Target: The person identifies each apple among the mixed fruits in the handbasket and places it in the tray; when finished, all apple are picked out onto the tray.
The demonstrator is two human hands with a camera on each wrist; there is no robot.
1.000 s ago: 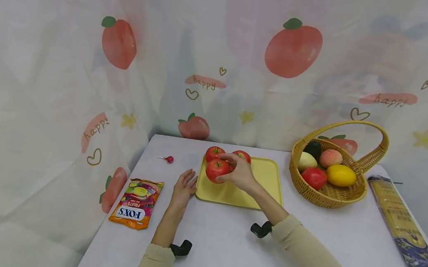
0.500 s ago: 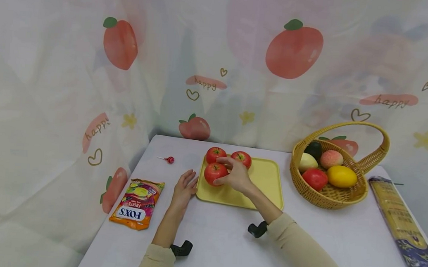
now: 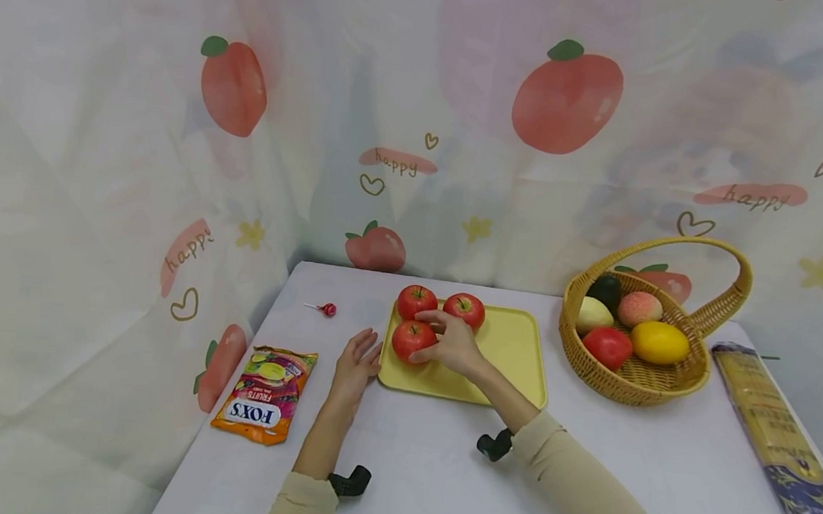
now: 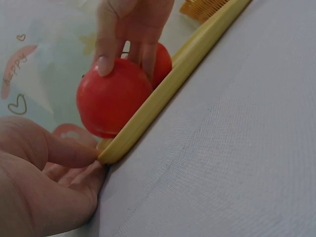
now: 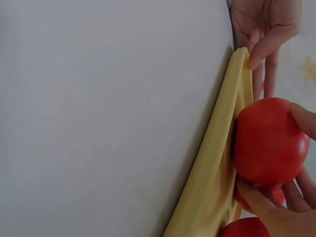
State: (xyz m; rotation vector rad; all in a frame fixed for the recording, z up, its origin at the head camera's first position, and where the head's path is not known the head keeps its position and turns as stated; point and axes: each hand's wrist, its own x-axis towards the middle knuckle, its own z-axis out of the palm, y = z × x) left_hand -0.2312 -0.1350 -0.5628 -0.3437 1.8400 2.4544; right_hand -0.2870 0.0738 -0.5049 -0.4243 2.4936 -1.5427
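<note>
Three red apples are on a yellow tray (image 3: 512, 352). My right hand (image 3: 457, 346) grips the near-left apple (image 3: 411, 341), thumb on its near side and fingers over its far side. Behind it lie the back-left apple (image 3: 417, 300) and the back-right apple (image 3: 468, 307). My left hand (image 3: 356, 367) is at the tray's left edge. In the left wrist view, the left thumb (image 4: 74, 154) presses on the tray's corner rim, with the other fingers along the outside, pinching it. The right wrist view shows the gripped apple (image 5: 270, 140) close against the tray's floor.
A wicker basket (image 3: 694, 364) with several fruits stands to the right. Beyond it lies a long pack of noodles (image 3: 775, 430). On the left are a Fox's candy bag (image 3: 266, 394) and a red lollipop (image 3: 328, 309). Printed cloth walls border the white table (image 3: 425, 465).
My right hand has lowered its apple onto the near-left part of the tray, moving slightly left and toward me. My left hand has stayed at the tray's edge.
</note>
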